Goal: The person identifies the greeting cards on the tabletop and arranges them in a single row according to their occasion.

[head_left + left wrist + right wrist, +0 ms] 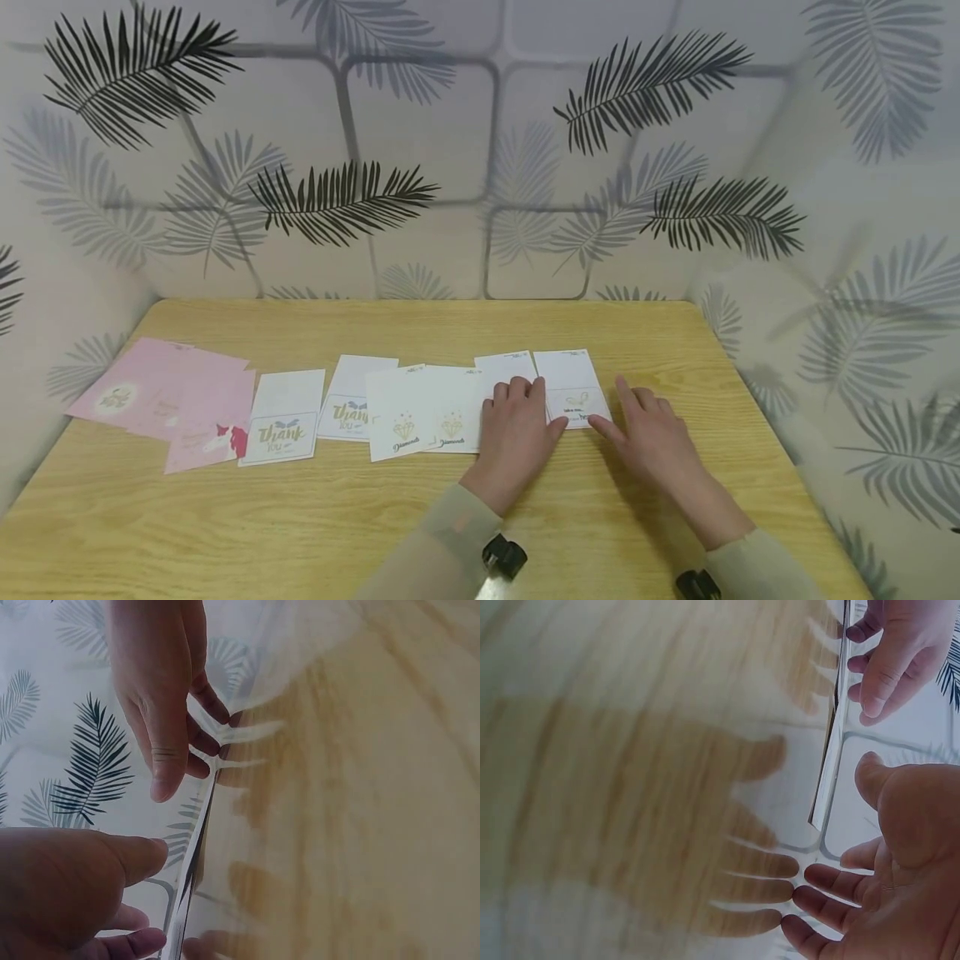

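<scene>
In the head view my left hand (516, 433) rests over a white card (501, 364), covering most of it. Just right of it lies another white card (564, 372) with a small gold motif and dark lettering. The left thumb reaches this card's lower left edge. My right hand (656, 437) is spread at that card's right side, thumb tip at its lower right edge and fingertips close to the table (585, 533). Both wrist views show the two hands with loosely extended fingers, and the cards' thin edge (826, 780) lying between them.
To the left, two white Diamonds cards (405, 400) overlap side by side. Beyond them lie two Thank you cards (288, 392), then several pink cards (202, 375) in an overlapping group. A leaf-patterned wall (420, 250) borders the back and right of the table.
</scene>
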The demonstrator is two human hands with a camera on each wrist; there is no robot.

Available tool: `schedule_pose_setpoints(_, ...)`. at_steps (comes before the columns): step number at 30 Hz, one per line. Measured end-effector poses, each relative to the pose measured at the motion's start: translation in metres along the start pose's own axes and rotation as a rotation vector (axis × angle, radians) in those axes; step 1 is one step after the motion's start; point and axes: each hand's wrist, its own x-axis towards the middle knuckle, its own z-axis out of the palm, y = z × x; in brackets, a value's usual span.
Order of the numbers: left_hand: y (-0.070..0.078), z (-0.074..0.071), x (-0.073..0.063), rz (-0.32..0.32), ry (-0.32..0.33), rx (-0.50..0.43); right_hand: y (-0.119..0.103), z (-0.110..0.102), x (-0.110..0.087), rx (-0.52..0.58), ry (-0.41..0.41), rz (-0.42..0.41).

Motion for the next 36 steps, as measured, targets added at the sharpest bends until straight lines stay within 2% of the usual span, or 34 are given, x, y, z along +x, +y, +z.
schedule_pose_setpoints(11, -0.001, 0.001, 0.0, 0.022, -0.033, 0.037, -0.001, -0.007, 0.007, 0.025, -0.04, 0.025)
schedule_pose_setpoints(18, -0.004, 0.01, 0.002, 0.031, -0.028, 0.042, 0.0, -0.006, 0.008, 0.055, -0.033, 0.021)
schedule_pose_setpoints(25, -0.003, 0.002, 0.001, 0.031, -0.043, 0.058, 0.001, -0.006, 0.008, 0.078, -0.048, 0.025)
schedule_pose_setpoints(36, -0.002, 0.004, 0.002, 0.023, -0.054, 0.065, -0.001, -0.012, 0.009, 0.118, -0.09, 0.024)
